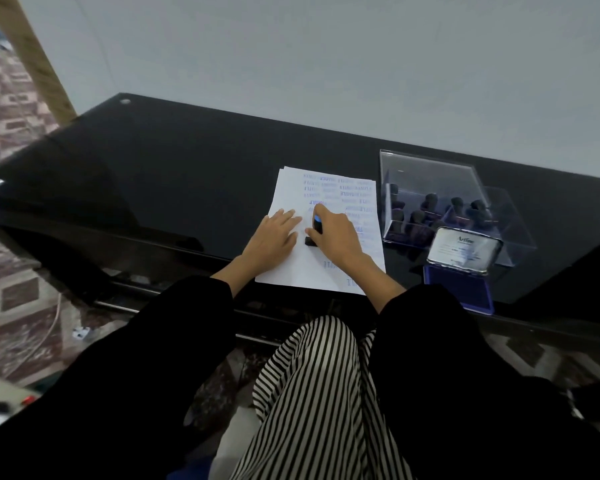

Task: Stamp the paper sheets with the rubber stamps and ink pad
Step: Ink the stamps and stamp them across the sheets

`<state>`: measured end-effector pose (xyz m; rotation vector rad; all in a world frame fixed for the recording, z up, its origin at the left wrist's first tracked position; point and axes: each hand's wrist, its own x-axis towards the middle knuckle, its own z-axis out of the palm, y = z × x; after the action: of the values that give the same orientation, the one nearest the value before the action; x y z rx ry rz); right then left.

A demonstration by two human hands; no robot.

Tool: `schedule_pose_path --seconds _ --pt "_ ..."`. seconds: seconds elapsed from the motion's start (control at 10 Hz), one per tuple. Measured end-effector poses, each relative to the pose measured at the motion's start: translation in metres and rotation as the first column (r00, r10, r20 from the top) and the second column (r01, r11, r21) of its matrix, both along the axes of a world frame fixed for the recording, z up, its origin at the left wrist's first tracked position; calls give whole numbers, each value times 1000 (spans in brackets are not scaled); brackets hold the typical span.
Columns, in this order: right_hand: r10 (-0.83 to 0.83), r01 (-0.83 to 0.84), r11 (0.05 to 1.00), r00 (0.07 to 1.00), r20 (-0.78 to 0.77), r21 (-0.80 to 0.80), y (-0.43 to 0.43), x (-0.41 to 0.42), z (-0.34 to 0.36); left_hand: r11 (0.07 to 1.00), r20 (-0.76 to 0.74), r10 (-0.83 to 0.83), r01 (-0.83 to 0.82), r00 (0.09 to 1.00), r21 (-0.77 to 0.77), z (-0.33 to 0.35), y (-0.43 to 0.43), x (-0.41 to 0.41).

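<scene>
Rubber stamp [317, 224] is gripped by the right hand [336, 237], thumb & fingers curled round its handle; its base is set on the paper sheets [291, 268] near mid-page, handle roughly upright w/ a slight lean away from the person; whether the face is fully seated cannot be told. Left hand [272, 237] is laid flat, fingers spread, on the sheets just beside the stamp, to its left; the pile is judged to be held down by it. Blue imprints are seen over the far & right parts of the top sheet; bare paper is left at the near-left corner. Ink pad [465, 289] is open, lid raised, just off the sheets' right edge; it lies to the right of the stamp, so re-inking is judged a job for the right hand, the nearer one; a lift & sideways reach would be needed. Clear box [430, 188] of spare stamps sits behind the pad. Surface: glossy black desk [170, 174]; pale wall [326, 64] behind; patterned carpet [7, 98] at left.
</scene>
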<state>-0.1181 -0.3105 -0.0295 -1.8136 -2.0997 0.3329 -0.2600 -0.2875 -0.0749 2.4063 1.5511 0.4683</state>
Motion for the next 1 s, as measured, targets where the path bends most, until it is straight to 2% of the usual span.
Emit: schedule_pose_path --seconds 0.1,0.3,0.7,1.0 --pt "-8 8 1000 1000 25 27 -2 -2 -6 1000 -15 0 0 1000 11 -2 0 1" --pt "-21 23 998 999 -29 64 -8 -4 -13 999 -15 14 -14 1000 34 -4 -2 2" --pt "-11 11 1000 999 -44 -1 1 -3 -9 999 -2 12 -12 1000 42 -7 0 2" --pt "-21 25 996 999 -46 86 -9 -6 -15 999 1 14 -14 1000 47 -6 -1 2"
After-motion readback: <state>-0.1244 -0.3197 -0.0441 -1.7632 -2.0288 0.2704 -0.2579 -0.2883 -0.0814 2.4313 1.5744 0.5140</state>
